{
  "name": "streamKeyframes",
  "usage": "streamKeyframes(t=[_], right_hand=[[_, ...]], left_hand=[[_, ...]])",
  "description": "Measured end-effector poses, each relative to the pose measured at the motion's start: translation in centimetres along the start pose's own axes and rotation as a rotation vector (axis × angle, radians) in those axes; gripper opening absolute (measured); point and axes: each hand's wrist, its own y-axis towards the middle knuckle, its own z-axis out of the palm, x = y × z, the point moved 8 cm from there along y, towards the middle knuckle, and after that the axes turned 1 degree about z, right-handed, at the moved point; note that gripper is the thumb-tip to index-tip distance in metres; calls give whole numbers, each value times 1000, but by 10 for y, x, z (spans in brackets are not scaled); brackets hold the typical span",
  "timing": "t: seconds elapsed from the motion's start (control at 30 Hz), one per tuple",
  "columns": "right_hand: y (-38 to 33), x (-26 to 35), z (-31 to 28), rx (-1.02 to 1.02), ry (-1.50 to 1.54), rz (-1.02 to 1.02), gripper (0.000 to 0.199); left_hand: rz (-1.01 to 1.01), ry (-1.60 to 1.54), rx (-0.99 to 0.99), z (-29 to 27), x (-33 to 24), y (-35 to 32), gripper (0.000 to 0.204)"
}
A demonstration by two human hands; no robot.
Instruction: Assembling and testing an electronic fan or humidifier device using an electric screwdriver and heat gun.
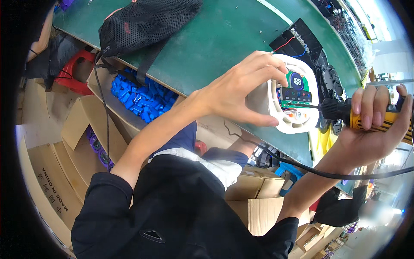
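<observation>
My left hand (241, 88) grips the rim of a white round plastic housing (297, 123) that rests on the green table (215, 39). Inside the housing sits a green circuit board (297, 88) with dark display segments and red and blue wires. In my right hand (373, 129) is a yellow and black electric screwdriver (362, 116), held sideways. Its thin bit (302, 105) reaches across to the lower part of the board. A black cable (327, 172) trails from the tool below my right forearm.
A black mesh bag (146, 21) lies at the table's near-left edge. Below it stands a cardboard box of blue parts (138, 97). More cardboard boxes (258, 194) stand around my legs. A black tray with wires (297, 41) and dark parts (330, 77) lie beyond the housing.
</observation>
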Motion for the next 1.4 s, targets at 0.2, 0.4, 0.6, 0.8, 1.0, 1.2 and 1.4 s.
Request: streamKeyframes(t=[0.2, 0.4, 0.6, 0.8, 1.0, 1.2, 1.4], right_hand=[[2, -1, 11, 38, -23, -25, 49], [-1, 6, 11, -56, -58, -43, 41], [1, 3, 9, 22, 20, -36, 36], [9, -5, 43, 466, 53, 133, 31], [12, -23, 72, 923, 277, 182, 32], [10, -17, 48, 245, 6, 169, 38], [11, -6, 44, 555, 55, 60, 36]], left_hand=[[20, 15, -2, -3, -1, -2, 61], [34, 23, -3, -2, -1, -2, 61], [44, 36, 1, -2, -2, -1, 62], [39, 38, 22, -2, -3, -1, 61], [-45, 15, 43, -4, 1, -2, 61], [-107, 231, -106, -23, -5, 0, 48], [-128, 172, 143, -12, -29, 22, 17]])
